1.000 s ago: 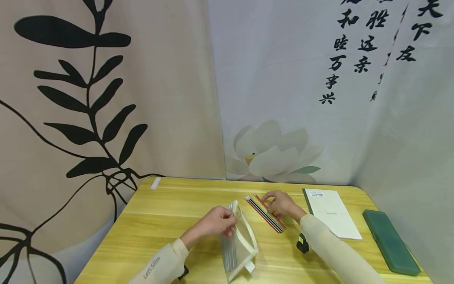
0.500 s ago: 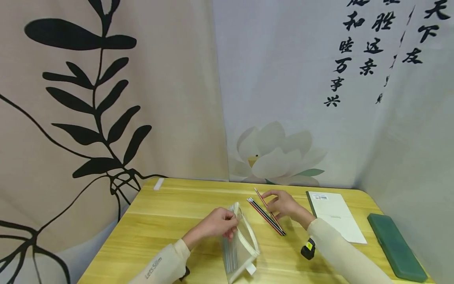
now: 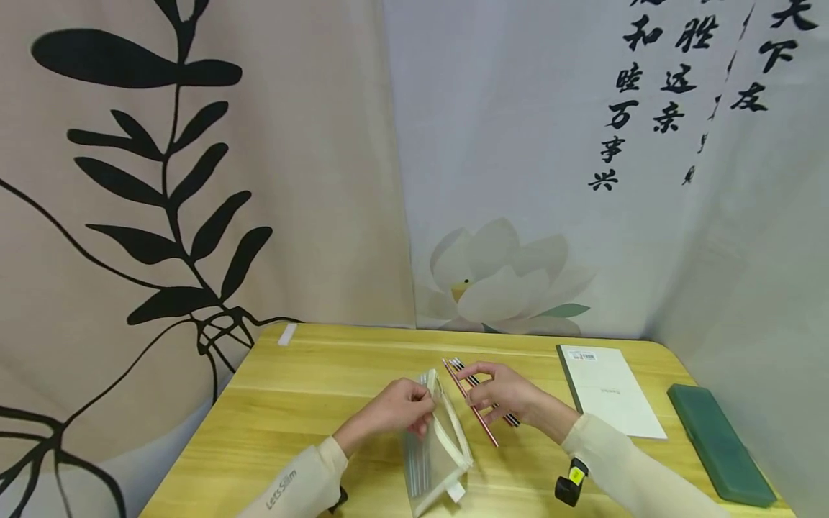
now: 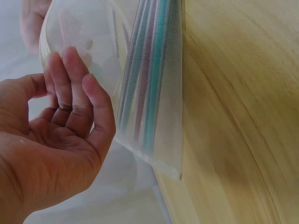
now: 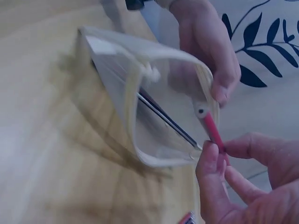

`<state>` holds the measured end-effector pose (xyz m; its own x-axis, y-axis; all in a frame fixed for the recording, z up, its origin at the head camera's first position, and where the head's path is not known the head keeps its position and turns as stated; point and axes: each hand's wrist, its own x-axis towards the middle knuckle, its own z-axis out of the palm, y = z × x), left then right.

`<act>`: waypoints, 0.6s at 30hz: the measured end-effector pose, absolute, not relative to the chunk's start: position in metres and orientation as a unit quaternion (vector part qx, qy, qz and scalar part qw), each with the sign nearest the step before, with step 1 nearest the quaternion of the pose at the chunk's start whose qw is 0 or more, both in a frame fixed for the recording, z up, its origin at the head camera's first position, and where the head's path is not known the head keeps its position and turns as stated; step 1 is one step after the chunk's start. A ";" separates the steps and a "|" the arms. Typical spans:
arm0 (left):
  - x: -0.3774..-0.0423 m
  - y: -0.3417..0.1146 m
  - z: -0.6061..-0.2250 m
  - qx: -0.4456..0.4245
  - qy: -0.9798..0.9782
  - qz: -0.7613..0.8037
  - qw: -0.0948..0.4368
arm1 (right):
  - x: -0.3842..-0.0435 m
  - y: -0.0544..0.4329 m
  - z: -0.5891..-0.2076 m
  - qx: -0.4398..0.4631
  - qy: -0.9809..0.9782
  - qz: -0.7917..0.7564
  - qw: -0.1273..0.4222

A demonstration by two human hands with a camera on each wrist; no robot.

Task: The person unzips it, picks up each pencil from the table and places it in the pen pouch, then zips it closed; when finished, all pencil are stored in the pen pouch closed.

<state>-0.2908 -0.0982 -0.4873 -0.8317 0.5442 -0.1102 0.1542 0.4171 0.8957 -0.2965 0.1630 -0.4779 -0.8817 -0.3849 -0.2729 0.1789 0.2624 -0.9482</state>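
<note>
My left hand (image 3: pixel 395 411) pinches the rim of a pale mesh pencil pouch (image 3: pixel 440 471), whose mouth gapes toward the right. Teal and dark-red lengths (image 4: pixel 149 79) show through the mesh in the left wrist view, and slim dark pencils (image 5: pixel 161 114) lie inside in the right wrist view. Between thumb and fingers, my right hand (image 3: pixel 508 397) holds a red pencil (image 5: pixel 214 132); its pale, dark-cored end is right at the pouch's mouth. Several more pencils (image 3: pixel 512 420), black and red, lie on the table behind the right hand, partly covered by it.
A white notebook (image 3: pixel 612 396) with a dark spine lies right of the hands, and beyond it a long green case (image 3: pixel 719 446). A small white strip (image 3: pixel 286 334) is at the wooden table's (image 3: pixel 291 410) far left corner. Printed cloth hangs behind.
The right hand has picked the red pencil up from beside the others and carried it left across them, close to the pouch. The left hand keeps its hold on the rim.
</note>
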 end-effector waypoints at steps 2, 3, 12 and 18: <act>-0.290 -0.098 -0.488 0.215 0.818 0.495 0.197 | -0.291 0.161 -0.480 -0.067 0.752 -0.606 0.252; -0.290 -0.098 -0.488 0.217 0.818 0.495 0.196 | -0.289 0.160 -0.481 -0.068 0.749 -0.605 0.260; -0.289 -0.096 -0.488 0.219 0.812 0.503 0.201 | -0.280 0.155 -0.487 -0.077 0.741 -0.605 0.281; -0.288 -0.095 -0.488 0.218 0.814 0.501 0.198 | -0.276 0.153 -0.486 -0.081 0.741 -0.600 0.290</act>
